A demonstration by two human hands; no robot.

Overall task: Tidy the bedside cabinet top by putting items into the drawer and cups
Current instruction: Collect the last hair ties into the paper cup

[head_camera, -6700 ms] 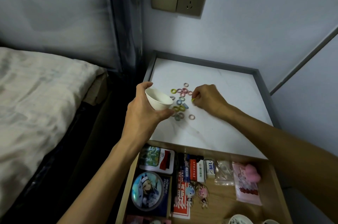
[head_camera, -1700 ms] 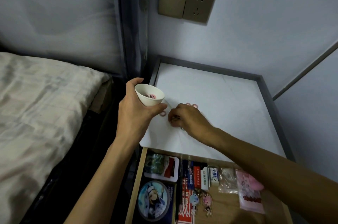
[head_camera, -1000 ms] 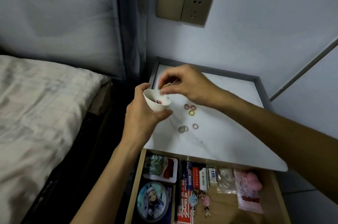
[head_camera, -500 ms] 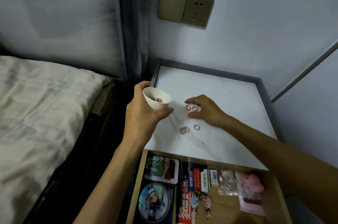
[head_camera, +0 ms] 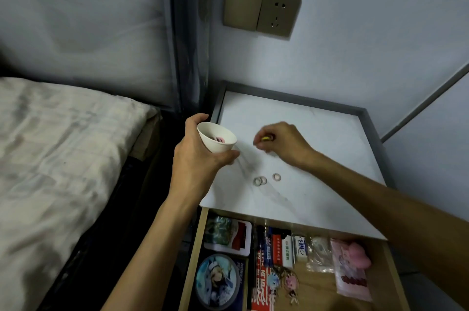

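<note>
Since half a second ago the right hand (head_camera: 281, 144) has gone from lying nearly flat over the far rings to a curled pinch, and the pink ones that lay under it no longer show on the worktop (head_camera: 330, 133); whether they are tucked inside the hand cannot be told. Its fingertips now pinch a yellow ring (head_camera: 265, 138), lifted just off the surface. Compared with the heap seen several seconds back, only three loose rings remain: a touching pair (head_camera: 260, 180) and a single one (head_camera: 277, 177) just beside it, both nearer the front edge than the working hand. The left hand (head_camera: 198, 158) grips the white cup (head_camera: 217, 136) from behind and below, with the thumb round the far side and the fingers curled under the base. The cup is tilted with its mouth toward the right hand and held over the worktop's left edge, probably so each pick needs only a short carry. Pink rings (head_camera: 219, 139) already lie inside it. The drawer (head_camera: 194, 254) below stands pulled out and filled with cards, boxes and small charms, so that part of the tidying looks done. The likely next move is to drop the yellow ring into the cup, then gather the last three.
</note>
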